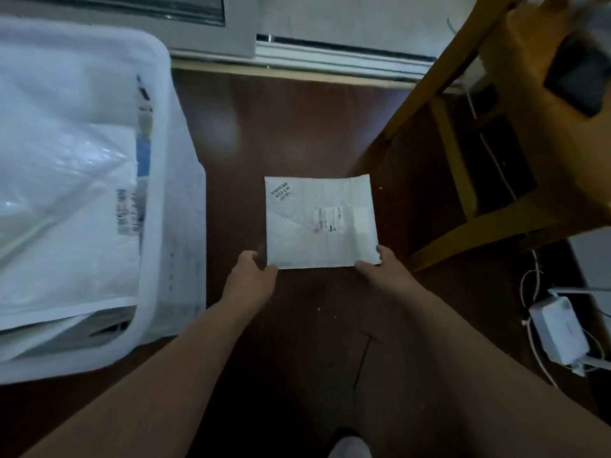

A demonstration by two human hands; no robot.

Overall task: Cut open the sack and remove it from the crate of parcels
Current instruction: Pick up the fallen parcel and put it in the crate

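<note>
A white bubble-mailer parcel [317,219] with two printed labels is held flat over the dark wooden floor in the middle of the view. My left hand [253,274] pinches its near left corner and my right hand [380,267] pinches its near right corner. To the left stands a white translucent plastic crate [155,166] filled with white parcels and clear plastic wrapping [66,180]. I cannot make out a separate sack or any cutting tool.
A wooden chair [496,110] stands at the right, its legs close to the parcel. A white power adapter [558,332] with cables lies on the floor at the lower right. A window or door frame [330,51] runs along the far edge.
</note>
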